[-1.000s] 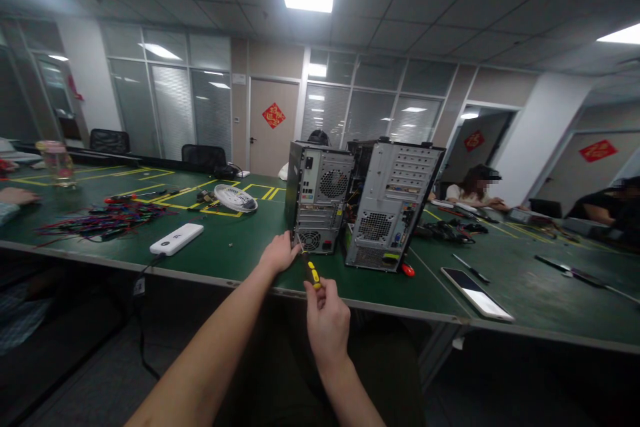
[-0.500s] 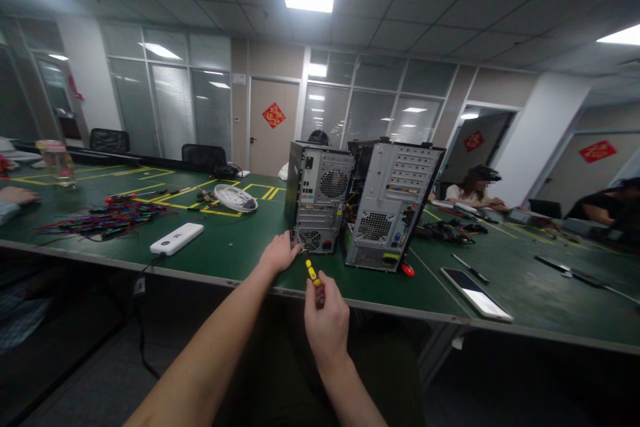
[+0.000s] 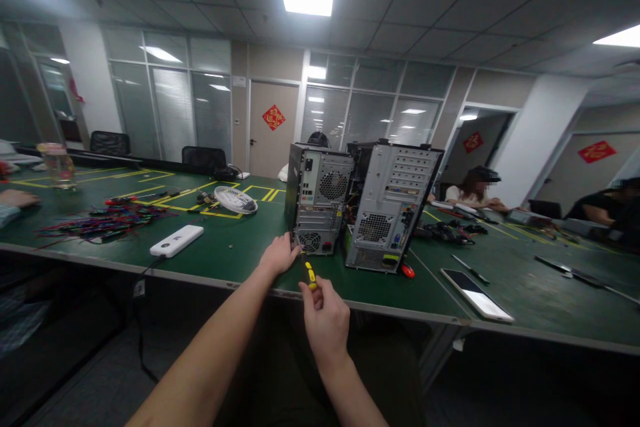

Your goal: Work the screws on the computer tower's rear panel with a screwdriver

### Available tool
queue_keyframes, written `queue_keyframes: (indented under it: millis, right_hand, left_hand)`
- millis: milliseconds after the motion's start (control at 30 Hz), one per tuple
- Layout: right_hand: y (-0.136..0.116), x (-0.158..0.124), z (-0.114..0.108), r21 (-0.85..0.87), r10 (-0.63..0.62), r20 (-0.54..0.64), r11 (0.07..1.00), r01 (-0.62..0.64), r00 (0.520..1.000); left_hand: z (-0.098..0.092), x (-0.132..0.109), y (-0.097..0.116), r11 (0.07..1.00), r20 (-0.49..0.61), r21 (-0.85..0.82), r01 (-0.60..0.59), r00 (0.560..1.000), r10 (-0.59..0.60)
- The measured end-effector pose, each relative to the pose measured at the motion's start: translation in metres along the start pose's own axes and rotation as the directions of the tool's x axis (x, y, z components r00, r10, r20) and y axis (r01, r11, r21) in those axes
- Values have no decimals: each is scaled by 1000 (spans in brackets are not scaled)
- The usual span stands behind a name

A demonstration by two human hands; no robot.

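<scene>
My right hand grips a yellow-and-black screwdriver, its tip pointing at the bottom rear corner of the left computer case. My left hand rests at that same lower corner, fingers curled beside the screwdriver's tip; what they pinch, if anything, is too small to see. A second computer case stands right beside the first, rear panel toward me. Both stand upright on the green table.
A white power bank with a cable lies left of my hands. Farther left is a heap of coloured wires; a white round fan part lies behind. A phone and a red item lie right. Other people sit at the far right and left.
My right hand has turned slightly on the screwdriver and shifted its grip; the handle sits a little higher. My left hand has stayed at the case's corner.
</scene>
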State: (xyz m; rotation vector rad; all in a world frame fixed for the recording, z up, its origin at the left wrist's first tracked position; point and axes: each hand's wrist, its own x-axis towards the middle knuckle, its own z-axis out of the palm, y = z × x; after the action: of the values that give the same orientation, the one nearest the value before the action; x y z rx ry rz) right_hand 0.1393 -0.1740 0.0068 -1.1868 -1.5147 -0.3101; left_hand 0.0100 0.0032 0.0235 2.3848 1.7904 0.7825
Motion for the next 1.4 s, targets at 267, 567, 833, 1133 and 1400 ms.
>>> queue_keyframes:
  millis: [267,567,833,1133,1400]
  right_hand:
    - [-1,2,-3,-6,-53,-10,999,53,999]
    - [1,-1,1,38,60,-11,998,-60,998]
    - [2,3,-3,19,-44,-37,999,45,998]
    - [3,-2,0,40,12,-14,999,-11,1000]
    - [4,1,0,7,-25,-38,1000,26,999]
  left_hand:
    - [1,0,-1,1000,-6,15,-16,1000,16]
    - [1,0,-1,1000,-6,15,-15,1000,15]
    - [4,1,-2,1000,-11,21,-21,1000,22]
    - [3,1,-2,1000,-5,13,-19,1000,19]
    - [6,1,-3,1000,-13,13,-27,1000,27]
